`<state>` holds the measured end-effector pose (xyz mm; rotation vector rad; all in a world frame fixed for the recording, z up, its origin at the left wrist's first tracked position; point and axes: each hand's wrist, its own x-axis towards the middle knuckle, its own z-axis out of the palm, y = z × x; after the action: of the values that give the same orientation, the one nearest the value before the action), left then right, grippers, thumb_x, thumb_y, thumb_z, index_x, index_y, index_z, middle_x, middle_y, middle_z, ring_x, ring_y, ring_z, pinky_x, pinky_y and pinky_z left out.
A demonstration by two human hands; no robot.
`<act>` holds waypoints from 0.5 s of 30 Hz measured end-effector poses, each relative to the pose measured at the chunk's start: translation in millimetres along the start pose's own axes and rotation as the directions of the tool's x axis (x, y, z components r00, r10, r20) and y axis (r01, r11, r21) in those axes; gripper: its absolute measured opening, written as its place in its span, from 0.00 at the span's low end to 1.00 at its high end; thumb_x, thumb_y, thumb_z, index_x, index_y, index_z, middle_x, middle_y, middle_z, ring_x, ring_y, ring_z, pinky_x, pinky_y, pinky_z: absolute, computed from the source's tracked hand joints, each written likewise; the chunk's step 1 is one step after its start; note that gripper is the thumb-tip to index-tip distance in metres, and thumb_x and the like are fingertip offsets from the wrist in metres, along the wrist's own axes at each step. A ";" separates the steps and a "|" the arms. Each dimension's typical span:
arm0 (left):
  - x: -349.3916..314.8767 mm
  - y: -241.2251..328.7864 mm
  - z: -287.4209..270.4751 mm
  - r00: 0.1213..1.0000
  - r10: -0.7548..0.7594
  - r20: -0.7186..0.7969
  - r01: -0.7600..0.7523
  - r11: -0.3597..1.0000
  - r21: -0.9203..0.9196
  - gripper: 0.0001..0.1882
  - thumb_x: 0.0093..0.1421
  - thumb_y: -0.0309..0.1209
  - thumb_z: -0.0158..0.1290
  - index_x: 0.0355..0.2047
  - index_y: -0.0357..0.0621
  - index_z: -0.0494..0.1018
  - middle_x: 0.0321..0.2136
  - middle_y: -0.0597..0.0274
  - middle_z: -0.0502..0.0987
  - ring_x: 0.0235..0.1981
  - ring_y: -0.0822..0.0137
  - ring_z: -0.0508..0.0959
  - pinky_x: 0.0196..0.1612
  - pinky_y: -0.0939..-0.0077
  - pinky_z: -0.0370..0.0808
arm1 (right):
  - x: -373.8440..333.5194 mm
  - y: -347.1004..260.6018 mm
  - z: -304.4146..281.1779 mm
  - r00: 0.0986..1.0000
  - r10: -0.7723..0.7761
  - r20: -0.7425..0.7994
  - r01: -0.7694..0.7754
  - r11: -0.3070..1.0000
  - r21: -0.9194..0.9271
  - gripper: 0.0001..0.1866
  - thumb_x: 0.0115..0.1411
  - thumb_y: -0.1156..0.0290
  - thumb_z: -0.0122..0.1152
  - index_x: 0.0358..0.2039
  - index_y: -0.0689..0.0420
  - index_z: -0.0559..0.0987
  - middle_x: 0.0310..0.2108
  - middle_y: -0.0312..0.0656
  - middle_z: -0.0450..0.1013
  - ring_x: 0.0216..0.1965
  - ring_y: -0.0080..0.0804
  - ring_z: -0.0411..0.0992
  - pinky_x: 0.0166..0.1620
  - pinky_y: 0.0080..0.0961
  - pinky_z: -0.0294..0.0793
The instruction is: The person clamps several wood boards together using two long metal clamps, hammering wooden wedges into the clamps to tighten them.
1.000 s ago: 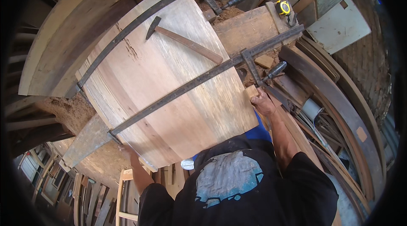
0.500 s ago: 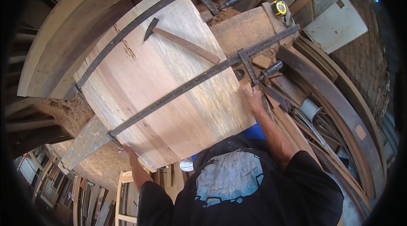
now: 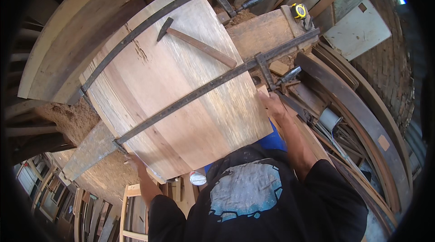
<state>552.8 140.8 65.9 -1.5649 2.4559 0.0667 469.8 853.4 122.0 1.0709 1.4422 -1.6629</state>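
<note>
A wide wooden panel [image 3: 195, 119] of joined boards lies in front of me. Two long dark bar clamps cross it, the nearer clamp [image 3: 181, 101] over its middle and the farther clamp [image 3: 131, 33] by its far side. My left hand [image 3: 134, 162] is closed at the panel's left edge, just below the near clamp's end, its fingertips partly hidden. On the opposite edge, my right hand [image 3: 273, 104] grips the panel beside a small wood block [image 3: 262, 88], close to the near clamp's screw handle [image 3: 290, 74]. A hammer [image 3: 199, 48] rests on the panel.
A yellow and black tape measure [image 3: 298, 11] sits on a beam at the far right. Sawdust [image 3: 72, 122] covers the bench on the left. Curved-looking boards [image 3: 362, 110] and offcuts crowd the right side. A round white-topped can [image 3: 197, 178] stands below the panel's near edge.
My right hand has shifted slightly at the panel's right edge, with its fingers drawn closer together. My left hand stays at the left edge. The panel, clamps and hammer keep their places.
</note>
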 end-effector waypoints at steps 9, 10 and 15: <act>-42.9 56.4 -16.2 0.999 0.008 0.046 -0.004 0.995 -0.101 0.41 0.68 0.59 0.24 0.59 0.34 0.64 0.55 0.30 0.67 0.54 0.33 0.69 0.56 0.45 0.66 | 23.8 72.0 -20.3 0.979 -0.153 -0.133 0.177 0.964 0.196 0.32 0.58 0.64 0.66 0.55 0.73 0.66 0.47 0.45 0.73 0.44 0.28 0.73 0.48 0.24 0.71; -56.0 74.8 -26.5 1.000 -0.007 0.022 0.008 0.999 -0.033 0.41 0.68 0.59 0.23 0.59 0.33 0.64 0.53 0.30 0.69 0.53 0.32 0.69 0.56 0.44 0.66 | 16.4 66.1 -20.4 0.979 -0.149 -0.139 0.176 0.963 0.203 0.32 0.58 0.64 0.66 0.55 0.73 0.66 0.47 0.45 0.73 0.44 0.28 0.73 0.48 0.24 0.71; -30.7 39.3 -31.7 0.999 -0.038 -0.003 0.038 0.999 0.023 0.42 0.68 0.58 0.21 0.57 0.31 0.66 0.50 0.27 0.70 0.51 0.30 0.70 0.55 0.41 0.66 | 8.7 30.6 4.7 0.981 -0.153 -0.122 0.164 0.983 0.086 0.32 0.56 0.62 0.68 0.53 0.72 0.69 0.48 0.46 0.72 0.44 0.29 0.73 0.48 0.25 0.72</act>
<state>524.6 179.9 100.1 -1.6019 2.4192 0.0307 492.6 844.2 101.3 1.1467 1.5711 -1.8240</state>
